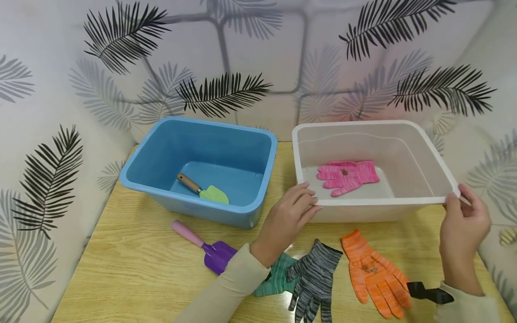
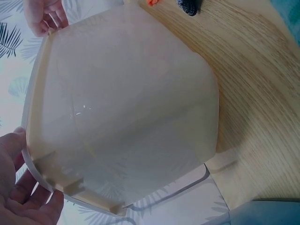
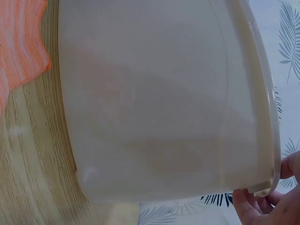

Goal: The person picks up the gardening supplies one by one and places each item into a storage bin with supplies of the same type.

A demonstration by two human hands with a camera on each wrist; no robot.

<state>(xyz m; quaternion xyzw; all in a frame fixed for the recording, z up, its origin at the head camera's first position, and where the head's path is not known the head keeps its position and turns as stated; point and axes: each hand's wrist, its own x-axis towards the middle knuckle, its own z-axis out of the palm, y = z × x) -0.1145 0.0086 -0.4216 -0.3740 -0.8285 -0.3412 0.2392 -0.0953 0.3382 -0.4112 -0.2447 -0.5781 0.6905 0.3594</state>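
A white plastic tub stands at the right of the table, with a pink knit glove lying flat inside. My left hand grips its rim at the front left corner. At the front right corner, my right hand pinches the same rim between thumb and fingers. The left wrist view shows the tub's outer wall, with left fingers under the rim and the right hand at the far corner. Right fingertips curl beneath the rim in the right wrist view.
A blue tub holds a green trowel with wooden handle. In front lie a purple trowel, a green glove partly under the left arm, a grey-black glove and an orange glove. Patterned cloth hangs behind.
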